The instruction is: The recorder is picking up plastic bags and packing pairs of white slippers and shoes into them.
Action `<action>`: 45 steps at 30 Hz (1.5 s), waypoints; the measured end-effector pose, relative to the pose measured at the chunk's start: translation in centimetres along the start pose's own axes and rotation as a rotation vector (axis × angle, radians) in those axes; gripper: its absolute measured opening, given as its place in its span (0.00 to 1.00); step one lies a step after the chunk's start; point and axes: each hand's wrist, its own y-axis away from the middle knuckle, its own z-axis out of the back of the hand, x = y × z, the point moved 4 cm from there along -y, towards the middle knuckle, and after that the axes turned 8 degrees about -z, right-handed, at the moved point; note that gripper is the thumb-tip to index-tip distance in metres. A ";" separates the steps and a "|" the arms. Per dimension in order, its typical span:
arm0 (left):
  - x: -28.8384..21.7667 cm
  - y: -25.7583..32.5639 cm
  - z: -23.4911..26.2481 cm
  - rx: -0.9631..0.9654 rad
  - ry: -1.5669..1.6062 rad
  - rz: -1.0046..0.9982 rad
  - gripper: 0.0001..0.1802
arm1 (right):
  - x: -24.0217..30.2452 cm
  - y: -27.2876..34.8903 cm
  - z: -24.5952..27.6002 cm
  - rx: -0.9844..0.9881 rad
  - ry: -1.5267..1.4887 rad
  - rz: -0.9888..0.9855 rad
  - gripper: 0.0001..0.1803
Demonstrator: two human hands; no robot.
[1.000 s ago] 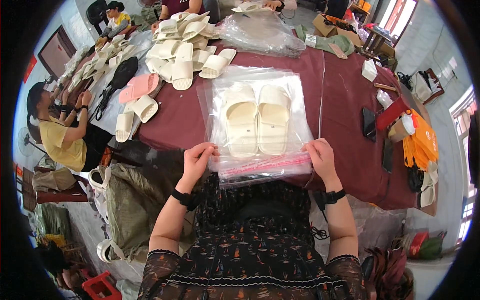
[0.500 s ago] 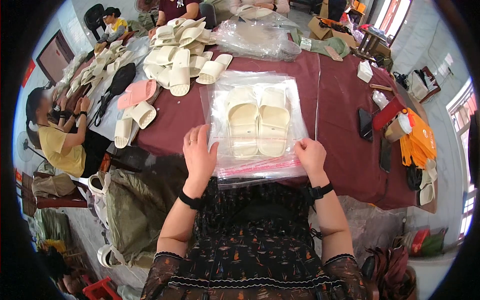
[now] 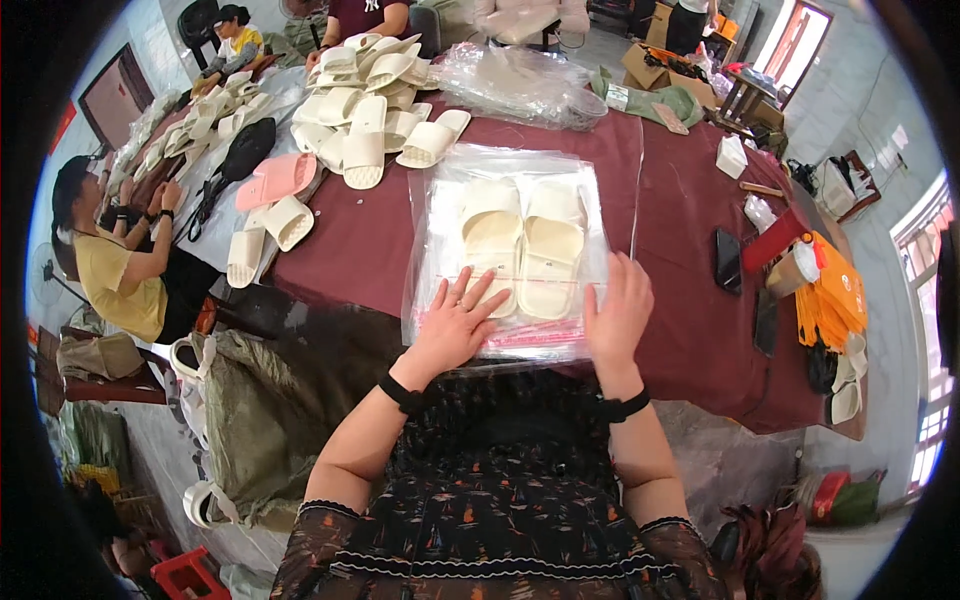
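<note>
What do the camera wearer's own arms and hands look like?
The left hand and right hand are gloveless, each with a black wristband behind it. Sheer black sleeves with a small colourful print end in wavy trim.

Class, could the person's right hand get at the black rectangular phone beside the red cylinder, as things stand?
Probably yes: the right hand, open at the edge of the clear plastic bag, seems to grip nothing, and only dark red tablecloth shows between it and the phone.

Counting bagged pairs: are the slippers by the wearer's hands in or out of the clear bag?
In. The clear bag covers both slippers; its thin reddish line crosses over them.
</note>
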 end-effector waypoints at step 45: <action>0.3 -0.7 1.2 0.095 0.286 0.027 0.30 | 3.4 1.7 -5.9 0.075 -0.270 0.131 0.30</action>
